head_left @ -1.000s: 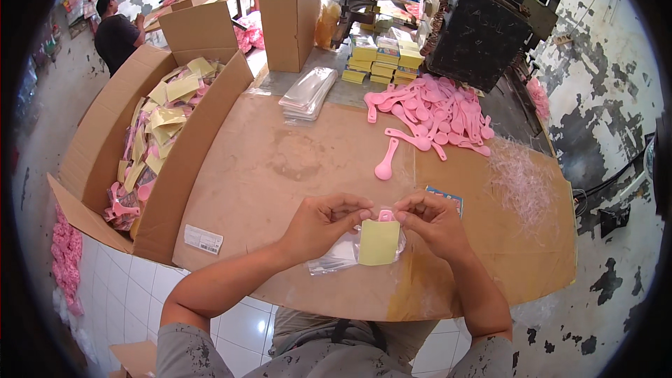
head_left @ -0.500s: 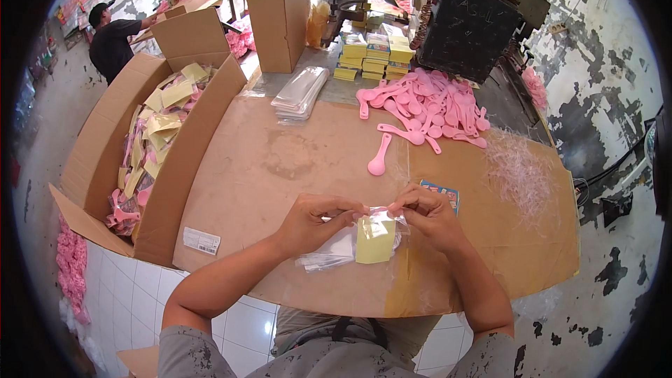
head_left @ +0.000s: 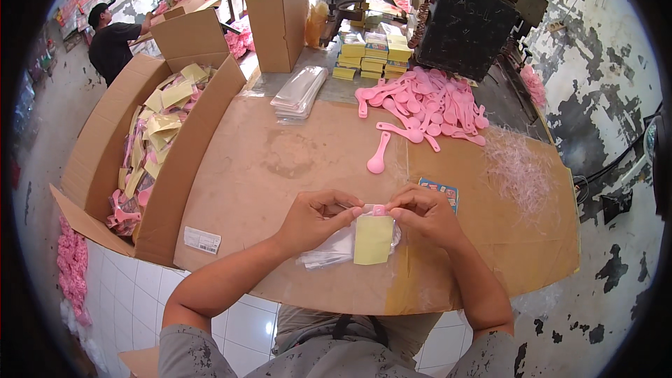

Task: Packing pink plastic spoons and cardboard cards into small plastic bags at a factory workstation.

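Note:
My left hand (head_left: 316, 220) pinches the top left corner of a small clear plastic bag, thumb against forefinger. At the bag's other top corner, my right hand (head_left: 428, 217) pinches in the same way. A pale yellow card (head_left: 374, 241) hangs upright below my fingertips, seemingly inside the bag. Just above the card a bit of pink (head_left: 379, 210) shows between the hands; its full shape is hidden. Several flat clear bags (head_left: 330, 252) lie on the cardboard under and left of the card. Partly behind my right hand is a blue printed card (head_left: 448, 194).
Beyond my hands lies a heap of pink spoons (head_left: 430, 105), with one loose spoon (head_left: 378, 154) nearer. Stacked clear bags (head_left: 299, 94) and card stacks (head_left: 373, 52) stand behind. An open carton (head_left: 182, 168) of packed items is at left, plastic shreds (head_left: 521, 168) at right. Co-workers are farther back.
My hands stay nearly in place, fingertips slightly closer together. The glare over the card's top is gone, and the pink bit now shows plainly. A co-worker at the back has shifted.

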Available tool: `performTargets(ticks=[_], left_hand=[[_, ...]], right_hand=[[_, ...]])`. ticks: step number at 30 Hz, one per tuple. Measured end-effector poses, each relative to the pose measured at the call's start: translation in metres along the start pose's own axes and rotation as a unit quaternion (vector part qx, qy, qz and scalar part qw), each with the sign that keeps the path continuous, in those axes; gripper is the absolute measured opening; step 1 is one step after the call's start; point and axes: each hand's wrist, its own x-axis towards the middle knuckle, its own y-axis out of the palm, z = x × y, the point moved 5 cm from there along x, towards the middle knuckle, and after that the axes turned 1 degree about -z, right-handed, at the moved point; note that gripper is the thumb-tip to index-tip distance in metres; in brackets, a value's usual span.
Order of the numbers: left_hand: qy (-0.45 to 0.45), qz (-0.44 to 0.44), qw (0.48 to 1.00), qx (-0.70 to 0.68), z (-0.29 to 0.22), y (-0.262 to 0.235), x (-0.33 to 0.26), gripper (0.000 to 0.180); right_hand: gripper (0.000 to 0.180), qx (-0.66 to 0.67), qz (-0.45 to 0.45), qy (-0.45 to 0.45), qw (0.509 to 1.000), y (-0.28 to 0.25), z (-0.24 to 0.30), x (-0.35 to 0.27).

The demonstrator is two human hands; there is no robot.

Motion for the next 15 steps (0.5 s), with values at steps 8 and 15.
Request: performTargets(ticks=[8,15], left_hand=[[-0.029,0.005,0.998,-0.056,0.0051,0.0025,0.0017,0.019],[-0.038,0.022,0.998,-0.034,0.0072,0.0006,0.0028,0.021]], right_hand=[[0.012,0.023,-0.013,0.038,0.999,0.0016,-0.0045,-0.0004],[0.022,0.036,-0.009,0.045,0.998,0.0035,-0.0064,-0.0005]])
